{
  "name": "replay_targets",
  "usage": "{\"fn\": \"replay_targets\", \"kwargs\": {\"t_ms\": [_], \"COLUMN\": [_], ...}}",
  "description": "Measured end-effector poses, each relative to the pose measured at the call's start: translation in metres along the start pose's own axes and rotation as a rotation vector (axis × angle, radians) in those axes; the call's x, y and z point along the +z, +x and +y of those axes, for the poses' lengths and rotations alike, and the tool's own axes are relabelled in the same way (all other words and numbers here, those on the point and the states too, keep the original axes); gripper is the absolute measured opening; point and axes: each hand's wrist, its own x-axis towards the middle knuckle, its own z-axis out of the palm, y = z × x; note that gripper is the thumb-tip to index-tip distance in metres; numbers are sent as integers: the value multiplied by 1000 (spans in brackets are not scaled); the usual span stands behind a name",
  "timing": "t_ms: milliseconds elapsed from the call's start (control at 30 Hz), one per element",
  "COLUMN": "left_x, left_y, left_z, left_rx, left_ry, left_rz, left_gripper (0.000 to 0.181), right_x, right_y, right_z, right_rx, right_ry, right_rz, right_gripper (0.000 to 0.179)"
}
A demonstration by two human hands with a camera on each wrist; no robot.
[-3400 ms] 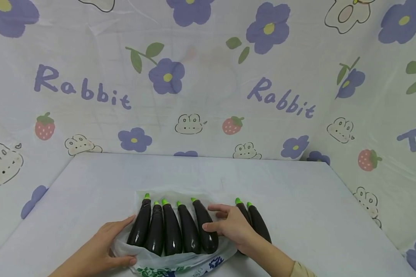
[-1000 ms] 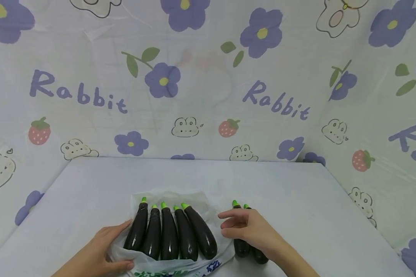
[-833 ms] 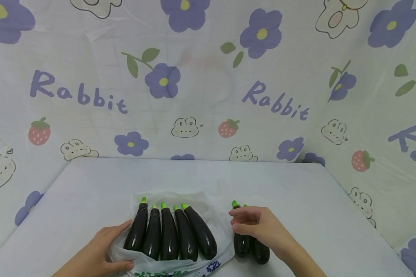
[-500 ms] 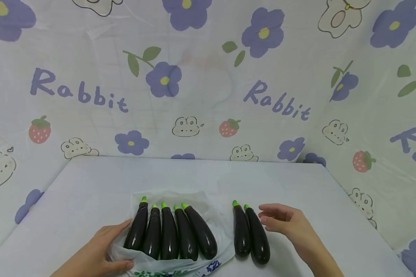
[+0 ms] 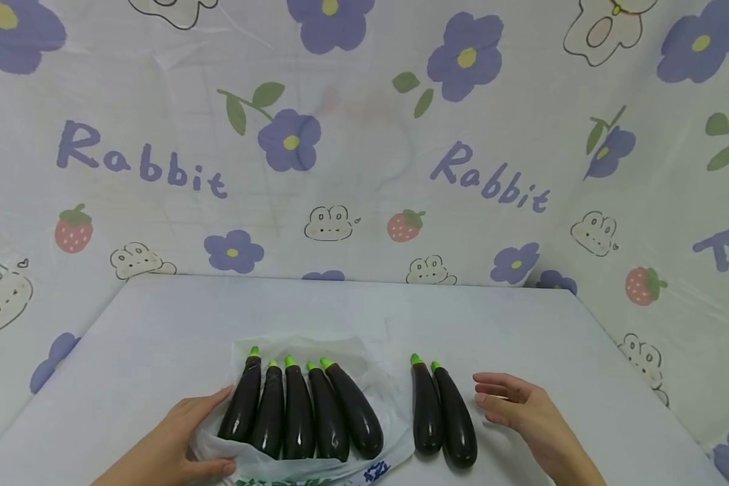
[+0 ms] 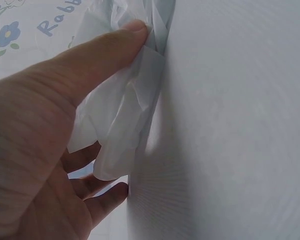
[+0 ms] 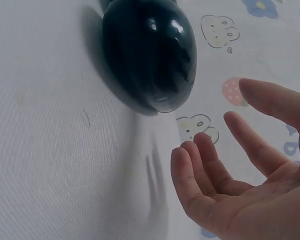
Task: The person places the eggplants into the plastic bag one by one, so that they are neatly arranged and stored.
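Several glossy dark eggplants (image 5: 299, 412) with bright green stem ends lie side by side in a white plastic bag (image 5: 395, 432). The bag's near edge is folded up over their lower ends. My left hand (image 5: 179, 432) holds the bag's left side; in the left wrist view its thumb (image 6: 107, 55) presses on the crumpled plastic and the fingers lie behind it. Two more eggplants (image 5: 426, 412) rest on the table right of the bag. My right hand (image 5: 525, 408) hovers to their right, fingers loosely bent and holding nothing. One eggplant's rounded end (image 7: 150, 55) shows apart from it in the right wrist view.
The white table (image 5: 176, 324) reaches back to a cloth backdrop (image 5: 364, 135) printed with flowers, strawberries, rabbits and lettering. The same cloth hangs along both sides of the table.
My right hand has left the rightmost bagged eggplant, passed over the loose pair and moved to their right. That bagged eggplant's stem end has shifted left. My left hand stays at the bag.
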Motion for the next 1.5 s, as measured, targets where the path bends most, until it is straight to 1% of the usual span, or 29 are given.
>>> {"fn": "replay_targets", "kwargs": {"t_ms": [100,233,267,333,400,500,633,800,1000,1133,1333,1500], "left_x": [0,-1,-1,-2,-3,-3,-2,0,-1,-2,-1,0], "left_y": [0,1,1,1,1,1,0,0,0,0,0,0], "left_z": [1,3,3,3,2,2,3,2,1,1,1,0], "left_rx": [-7,-18,-6,4,12,6,11,16,-15,-24,-20,-10], "left_ry": [-8,-13,-7,-3,-1,0,3,2,-7,-13,-12,-8], "left_rz": [-6,-16,-12,-13,-8,-5,8,10,-4,-15,-12,-10], "left_gripper": [99,99,99,98,98,98,98,97,99,100,99,98], "right_x": [0,-1,-1,-1,0,-1,-1,2,4,5,6,8], "right_y": [1,2,2,1,1,1,1,1,1,1,1,1], "right_z": [2,6,7,9,10,11,12,13,12,13,13,14], "right_rx": [18,53,57,55,55,16,-1,39,37,41,51,65], "right_ry": [-12,-18,-14,-6,2,15,13,-7,-10,-5,-3,-26], "right_rz": [-14,-55,-73,-101,-111,-158,-190,-169,-172,-173,-176,-162], "right_gripper": [49,51,52,53,54,56,60,63,61,60,61,61]}}
